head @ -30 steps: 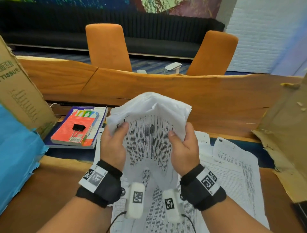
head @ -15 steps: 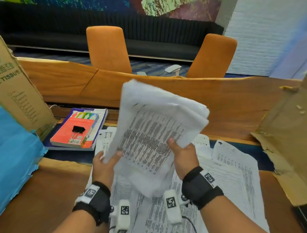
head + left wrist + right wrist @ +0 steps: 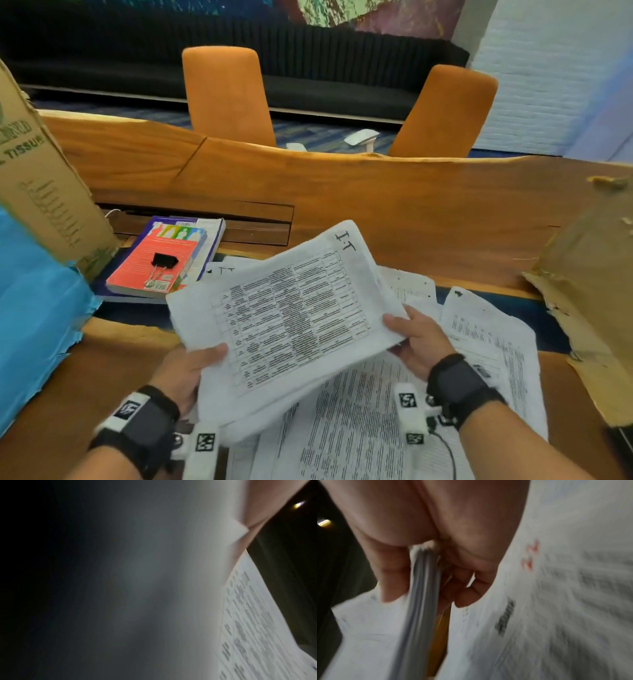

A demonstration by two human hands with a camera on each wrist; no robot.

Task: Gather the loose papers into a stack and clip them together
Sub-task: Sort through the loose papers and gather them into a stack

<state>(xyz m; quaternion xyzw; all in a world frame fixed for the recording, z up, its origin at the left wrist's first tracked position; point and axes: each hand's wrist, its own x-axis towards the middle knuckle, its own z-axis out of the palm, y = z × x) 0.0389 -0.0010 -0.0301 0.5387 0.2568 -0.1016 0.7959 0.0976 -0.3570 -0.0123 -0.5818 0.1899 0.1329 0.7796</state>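
A thick stack of printed white papers [image 3: 291,322] hangs tilted above the table, its top sheet a printed table marked "I.T". My left hand [image 3: 191,370] grips its near left corner, thumb on top. My right hand [image 3: 416,337] pinches its right edge, thumb above and fingers below; the right wrist view shows the stack's edge [image 3: 421,588] between thumb and fingers. In the left wrist view the stack's underside [image 3: 154,574] fills the picture. More loose printed sheets [image 3: 486,346] lie spread on the table under and right of the stack. A black binder clip [image 3: 163,263] rests on a red book [image 3: 150,260].
The red book lies on a purple book [image 3: 212,236] at the left. A cardboard box [image 3: 37,192] and blue plastic [image 3: 30,308] stand at the left, torn cardboard [image 3: 589,291] at the right. Two orange chairs [image 3: 226,92] stand beyond the wooden table [image 3: 394,205].
The stack, held upright and bowed between both hands a second ago, has swung down to lie flatter and tilted. My left hand dropped to the near corner; my right hand moved right.
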